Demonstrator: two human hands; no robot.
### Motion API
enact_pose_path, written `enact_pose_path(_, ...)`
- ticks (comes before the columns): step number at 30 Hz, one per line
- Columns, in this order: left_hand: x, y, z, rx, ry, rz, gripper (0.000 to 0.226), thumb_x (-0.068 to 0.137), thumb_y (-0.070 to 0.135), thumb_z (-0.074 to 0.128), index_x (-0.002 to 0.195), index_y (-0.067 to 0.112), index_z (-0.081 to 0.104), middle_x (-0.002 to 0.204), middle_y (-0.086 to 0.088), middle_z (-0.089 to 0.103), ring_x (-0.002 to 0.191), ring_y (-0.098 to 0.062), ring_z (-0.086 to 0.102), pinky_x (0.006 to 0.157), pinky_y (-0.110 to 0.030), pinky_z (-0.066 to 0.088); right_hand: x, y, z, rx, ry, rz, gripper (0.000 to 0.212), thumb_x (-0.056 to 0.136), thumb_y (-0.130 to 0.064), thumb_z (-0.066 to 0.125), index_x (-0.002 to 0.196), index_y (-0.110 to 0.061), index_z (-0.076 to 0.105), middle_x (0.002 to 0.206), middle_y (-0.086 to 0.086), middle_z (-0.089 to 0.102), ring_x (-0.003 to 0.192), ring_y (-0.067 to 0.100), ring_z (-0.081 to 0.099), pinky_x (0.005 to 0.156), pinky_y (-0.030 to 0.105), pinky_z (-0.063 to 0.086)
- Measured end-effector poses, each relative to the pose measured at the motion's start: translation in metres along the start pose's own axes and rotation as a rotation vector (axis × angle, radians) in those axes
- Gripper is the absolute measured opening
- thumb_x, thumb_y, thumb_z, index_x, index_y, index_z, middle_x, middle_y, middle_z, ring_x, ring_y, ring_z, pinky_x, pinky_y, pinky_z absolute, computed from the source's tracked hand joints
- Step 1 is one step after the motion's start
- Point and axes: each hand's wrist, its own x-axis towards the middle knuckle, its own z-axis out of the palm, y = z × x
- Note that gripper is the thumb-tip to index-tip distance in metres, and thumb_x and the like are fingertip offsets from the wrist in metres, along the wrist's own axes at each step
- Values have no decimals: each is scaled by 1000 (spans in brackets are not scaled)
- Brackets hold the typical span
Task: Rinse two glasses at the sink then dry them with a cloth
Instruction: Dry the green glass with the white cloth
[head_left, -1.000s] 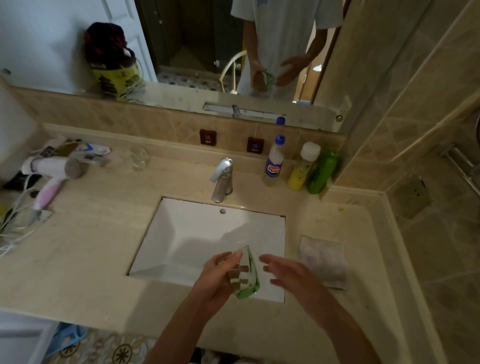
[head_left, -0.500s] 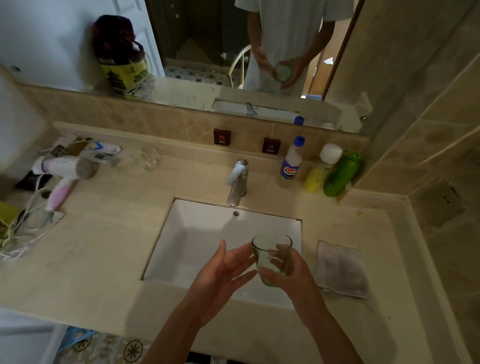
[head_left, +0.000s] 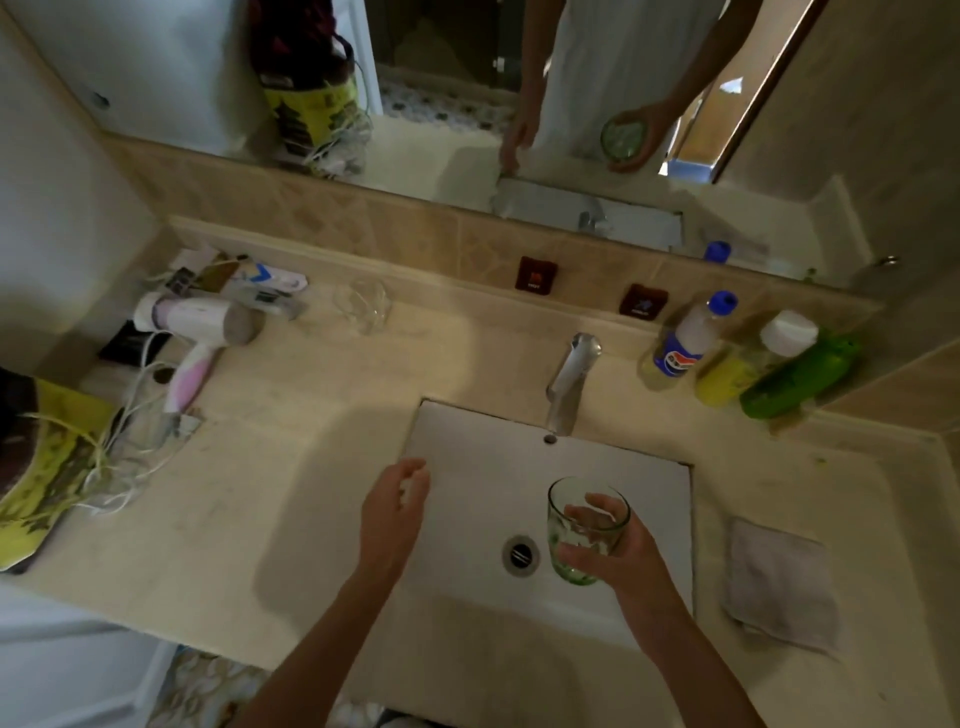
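Here right hand (head_left: 621, 558) grips green glass (head_left: 586, 530); left hand (head_left: 392, 512) loosely curled, empty.

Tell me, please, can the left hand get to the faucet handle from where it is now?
Probably yes. The left hand is empty, hanging over the sink's left edge, and nothing stands between it and the faucet. The right hand holds the green glass lower down, off that path.

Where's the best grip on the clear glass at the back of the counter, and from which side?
Probably round the side wall, near mid-height, coming from the front right. The clear glass seems to stand upright near the backsplash, with the hairdryer and clutter close on its left; its front and right are open. The left hand is free; the right hand holds the green glass.
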Motion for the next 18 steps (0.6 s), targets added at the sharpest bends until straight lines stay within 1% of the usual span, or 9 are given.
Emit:
enact_pose_path(2, 31, -27, -11, 252, 22, 158, 48, 97, 45, 47, 124, 11, 68, 128, -9, 69, 120, -30, 63, 102, -41, 48, 7, -1, 11, -26, -4, 26, 114, 20, -41, 103, 121, -16, 58, 121, 9, 70, 98, 16, 74, 72, 26, 59)
enact_pose_path(3, 47, -41, -14, 377, 34, 217, 57, 96, 48, 43, 129, 8, 66, 135, -11, 66, 125, -32, 61, 106, -44, 46, 10, -3, 17, -44, -5, 32, 113, 21, -40, 103, 121, -16, 57, 122, 10, 70, 99, 17, 74, 73, 26, 59)
enact_pose_path(5, 73, -61, -20, 567, 27, 262, 65, 97, 51, 36, 141, 8, 58, 149, -12, 57, 136, -35, 53, 113, -51, 39, 18, -5, 28, -75, -4, 39, 116, 20, -43, 102, 123, -16, 57, 121, 8, 70, 102, 20, 73, 74, 27, 59)
enact_pose_path(8, 99, -79, -25, 733, -52, 253, 67, 101, 54, 24, 154, 18, 43, 162, -6, 41, 148, -32, 40, 122, -55, 23, 31, -8, 42, -75, 19, 60, 123, 14, -49, 100, 124, -14, 57, 117, 6, 72, 101, 18, 73, 75, 28, 59)
enact_pose_path(9, 106, -88, -25, 778, -80, 262, 67, 101, 55, 21, 156, 22, 40, 164, -4, 37, 150, -31, 37, 123, -57, 21, 36, -8, 47, -77, 22, 67, 123, 13, -49, 100, 123, -14, 57, 117, 5, 72, 101, 17, 72, 76, 28, 59)
enact_pose_path(12, 121, -112, -25, 883, -185, 287, 69, 102, 61, 11, 160, 28, 31, 169, -2, 22, 154, -31, 27, 124, -58, 14, 56, -6, 59, -93, 41, 103, 120, 13, -46, 102, 121, -16, 58, 117, 5, 72, 106, 23, 71, 84, 38, 59)
enact_pose_path(13, 123, -118, -24, 908, -197, 308, 69, 102, 62, 12, 160, 29, 30, 170, -1, 19, 155, -31, 24, 123, -58, 11, 64, -5, 63, -105, 51, 112, 119, 13, -45, 103, 120, -17, 58, 117, 5, 72, 106, 24, 71, 84, 40, 59)
enact_pose_path(15, 123, -124, -22, 925, -183, 332, 66, 102, 59, 22, 160, 29, 29, 170, -1, 18, 156, -28, 19, 124, -56, 8, 78, -5, 71, -127, 67, 123, 116, 14, -44, 103, 118, -18, 59, 119, 8, 71, 106, 26, 71, 82, 40, 60)
enact_pose_path(18, 121, -122, -20, 930, -162, 338, 66, 101, 57, 31, 161, 28, 27, 171, -2, 18, 157, -28, 17, 125, -57, 9, 97, -10, 86, -134, 83, 113, 106, 23, -37, 104, 117, -16, 60, 120, 12, 69, 105, 25, 71, 79, 38, 62)
